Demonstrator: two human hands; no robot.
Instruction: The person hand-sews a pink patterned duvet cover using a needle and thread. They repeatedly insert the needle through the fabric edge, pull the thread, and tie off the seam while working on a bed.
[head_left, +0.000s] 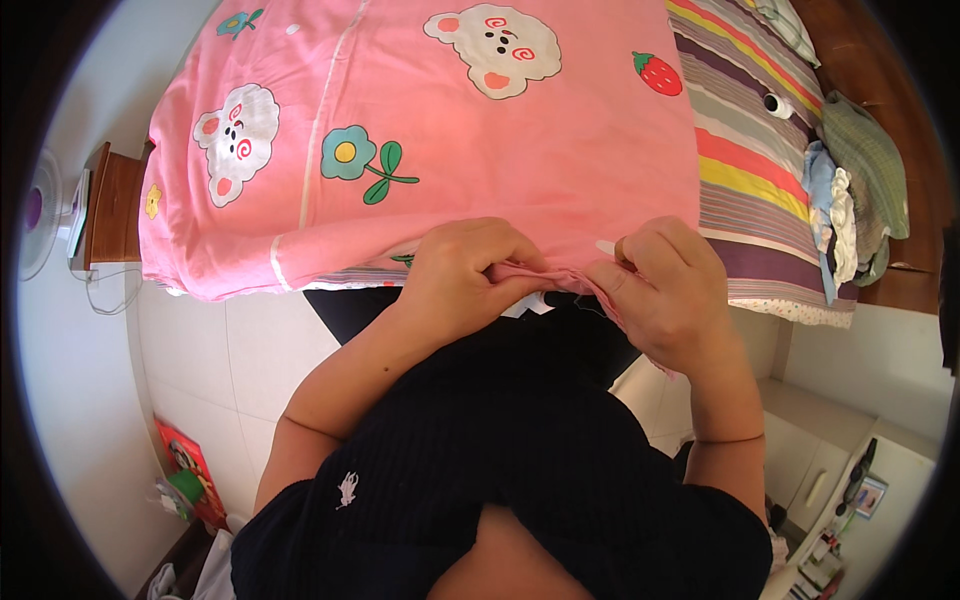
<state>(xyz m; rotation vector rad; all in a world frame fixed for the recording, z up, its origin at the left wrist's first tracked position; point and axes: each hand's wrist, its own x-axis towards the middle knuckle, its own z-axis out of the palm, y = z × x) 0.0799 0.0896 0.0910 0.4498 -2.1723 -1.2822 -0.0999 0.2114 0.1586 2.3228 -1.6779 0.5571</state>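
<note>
A pink duvet cover (480, 165) printed with white bears, blue flowers and a strawberry lies spread over the bed. At its near edge my left hand (469, 270) pinches the gathered pink fabric between thumb and fingers. My right hand (664, 281) grips the same edge a short way to the right, and a strip of the cloth hangs down beneath it. A small white piece, perhaps a tag or zip part, shows beside the right fingers. Whatever lies inside the folds between the hands is hidden.
A striped bed sheet (750, 157) extends to the right, bearing a small white cylindrical object (778, 106). Folded green cloth (862, 165) lies by the wooden headboard (862, 52). At the left are a wooden cabinet (116, 202) and a fan (41, 214). White drawers (806, 457) stand at lower right.
</note>
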